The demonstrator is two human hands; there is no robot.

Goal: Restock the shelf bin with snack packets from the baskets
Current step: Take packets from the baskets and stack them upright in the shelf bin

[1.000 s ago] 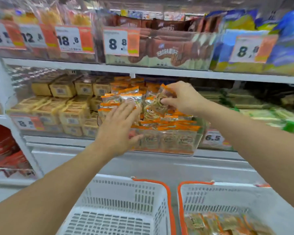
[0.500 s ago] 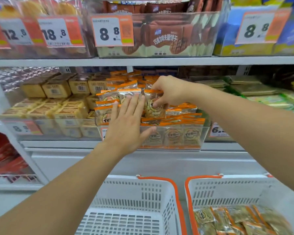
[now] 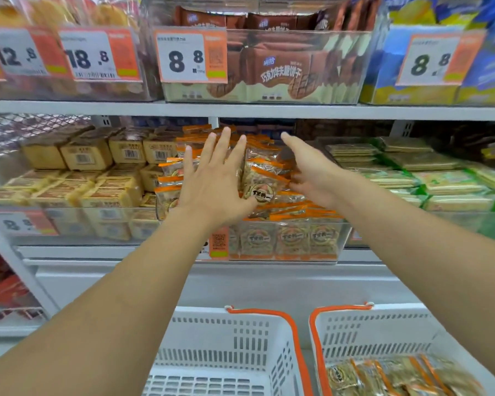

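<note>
Left forearm [image 3: 103, 315]: bare from the lower left frame edge to the wrist, no sleeve showing.
Right forearm [image 3: 429, 247]: likewise bare.
Left hand [image 3: 215, 181]: unadorned.
Right hand [image 3: 312, 170]: unadorned, slightly blurred.

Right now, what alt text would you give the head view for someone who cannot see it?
Two bare hands, left hand and right hand, reach with open fingers over orange-edged snack packets heaped in a clear shelf bin; neither holds a packet. Below stand two white baskets: the left basket looks empty, the right basket holds more packets.
</note>
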